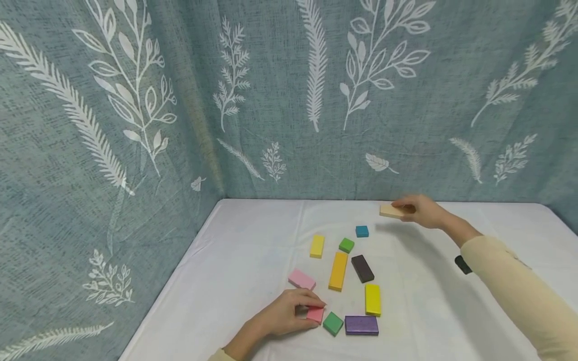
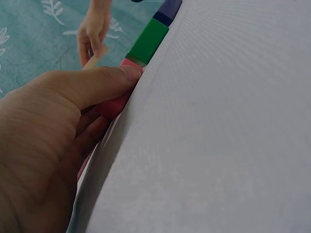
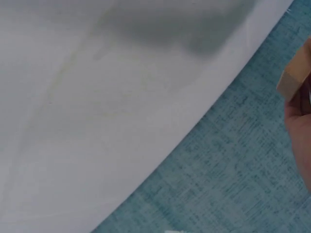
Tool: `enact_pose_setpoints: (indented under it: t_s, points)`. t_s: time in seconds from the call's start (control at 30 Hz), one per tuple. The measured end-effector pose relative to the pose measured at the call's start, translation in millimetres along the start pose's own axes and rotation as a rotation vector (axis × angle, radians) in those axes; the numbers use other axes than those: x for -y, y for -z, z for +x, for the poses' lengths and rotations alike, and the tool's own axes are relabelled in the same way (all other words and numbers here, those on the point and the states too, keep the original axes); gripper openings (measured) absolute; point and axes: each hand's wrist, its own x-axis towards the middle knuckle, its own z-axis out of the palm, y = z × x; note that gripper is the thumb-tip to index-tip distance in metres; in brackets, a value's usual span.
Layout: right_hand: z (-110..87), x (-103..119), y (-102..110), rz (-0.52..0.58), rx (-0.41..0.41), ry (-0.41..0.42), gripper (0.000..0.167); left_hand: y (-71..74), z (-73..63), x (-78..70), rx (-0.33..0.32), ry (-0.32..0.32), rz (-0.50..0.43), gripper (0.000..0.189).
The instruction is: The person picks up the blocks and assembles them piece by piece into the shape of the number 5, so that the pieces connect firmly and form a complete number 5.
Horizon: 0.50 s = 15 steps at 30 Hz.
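Note:
My left hand pinches a coral-red block that lies on the white table, thumb on the near side and fingers on the far side. In the left wrist view the thumb presses the end of this red block. A green block sits just right of it, and a pink block lies beyond the hand. Over the table's back part, my right hand grips one end of a pale wooden block, its shadow falling on the cloth below. The right wrist view catches this wooden block at its edge.
Right of the green block lies a purple block. Beyond stand yellow, orange, dark brown, light green, blue and another yellow block. A black object shows beside the right sleeve. A patterned curtain hangs behind.

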Motion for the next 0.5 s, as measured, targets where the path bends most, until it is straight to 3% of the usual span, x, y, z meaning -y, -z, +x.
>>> enact_pose_setpoints:
  t_s: [0.5]
  points:
    - [-17.4, -22, -21, 0.046, 0.071, 0.027, 0.035, 0.8, -1.3, -1.5, 0.005, 0.028, -0.023, 0.031]
